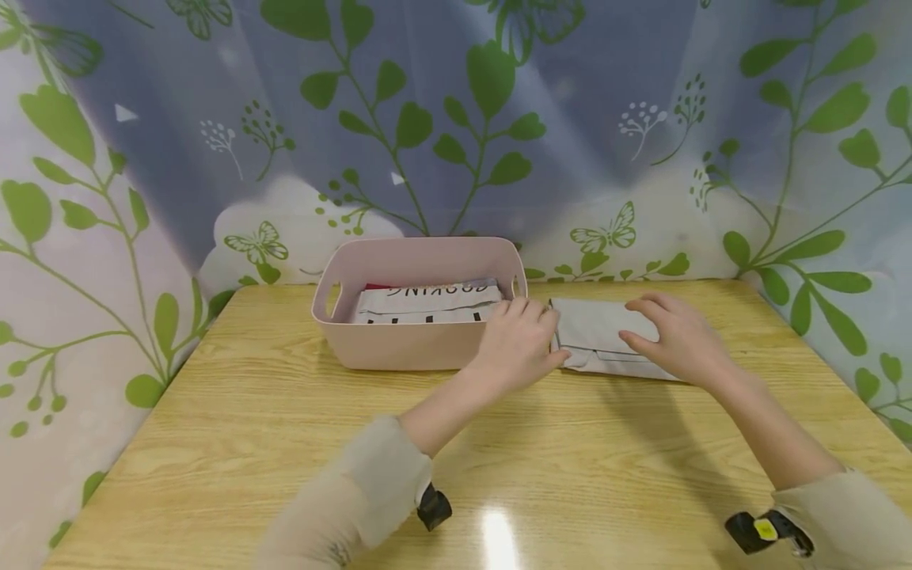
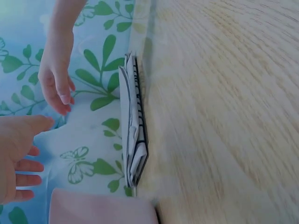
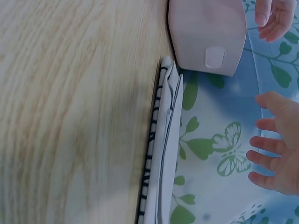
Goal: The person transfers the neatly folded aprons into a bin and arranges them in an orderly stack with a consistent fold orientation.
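Observation:
A folded whitish cloth (image 1: pixel 594 323) with dark line edging lies flat on the table, right of a pink basket (image 1: pixel 406 347). My left hand (image 1: pixel 518 342) is at the basket's right end, near the cloth's left edge. Over the cloth's right part is my right hand (image 1: pixel 680 336), fingers spread and loosely bent. Both wrist views show the hands above the folded cloth (image 2: pixel 133 121), apart from it and holding nothing. Seen from the right wrist, the cloth (image 3: pixel 163 140) is a layered stack with a black-and-white striped underside.
Inside the basket lies another folded whitish cloth (image 1: pixel 427 299) with dark lettering, with something red behind it. The wooden table (image 1: pixel 285 443) ends at a curtain (image 1: pixel 456 119) with leaf and butterfly prints.

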`<state>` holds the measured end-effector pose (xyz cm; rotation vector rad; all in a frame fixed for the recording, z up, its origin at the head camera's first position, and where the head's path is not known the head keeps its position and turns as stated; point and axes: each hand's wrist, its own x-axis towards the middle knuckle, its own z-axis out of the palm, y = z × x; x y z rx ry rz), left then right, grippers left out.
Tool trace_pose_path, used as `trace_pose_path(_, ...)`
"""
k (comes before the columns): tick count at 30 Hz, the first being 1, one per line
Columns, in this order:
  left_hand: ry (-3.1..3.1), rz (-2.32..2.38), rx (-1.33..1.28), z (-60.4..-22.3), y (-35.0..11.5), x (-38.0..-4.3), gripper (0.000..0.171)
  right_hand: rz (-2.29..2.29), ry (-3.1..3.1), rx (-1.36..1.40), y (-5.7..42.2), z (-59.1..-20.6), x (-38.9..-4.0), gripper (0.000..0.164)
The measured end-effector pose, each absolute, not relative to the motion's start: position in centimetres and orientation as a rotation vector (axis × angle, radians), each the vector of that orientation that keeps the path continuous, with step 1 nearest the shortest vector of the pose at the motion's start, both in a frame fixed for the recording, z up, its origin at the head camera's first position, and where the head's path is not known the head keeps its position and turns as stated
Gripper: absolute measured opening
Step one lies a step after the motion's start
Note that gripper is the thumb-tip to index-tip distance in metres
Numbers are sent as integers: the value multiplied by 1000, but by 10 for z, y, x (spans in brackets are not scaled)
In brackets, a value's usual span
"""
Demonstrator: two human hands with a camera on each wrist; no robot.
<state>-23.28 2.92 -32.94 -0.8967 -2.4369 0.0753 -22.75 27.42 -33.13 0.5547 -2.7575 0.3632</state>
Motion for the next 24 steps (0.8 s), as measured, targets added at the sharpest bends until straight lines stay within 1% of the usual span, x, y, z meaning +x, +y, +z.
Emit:
trace_pose_path(8,-2467,124,-923,-339,46,-237,54,326,-2765,524,291,-339,-226,40)
trace_pose_path(16,-2538,158,-921,-347,60,-244,59,341,-2858,415,311,-342,-229,46)
trace_pose_path(24,-2558,158,-902,-354,74,-252,53,316,-2943,312,332,-347,-230,50)
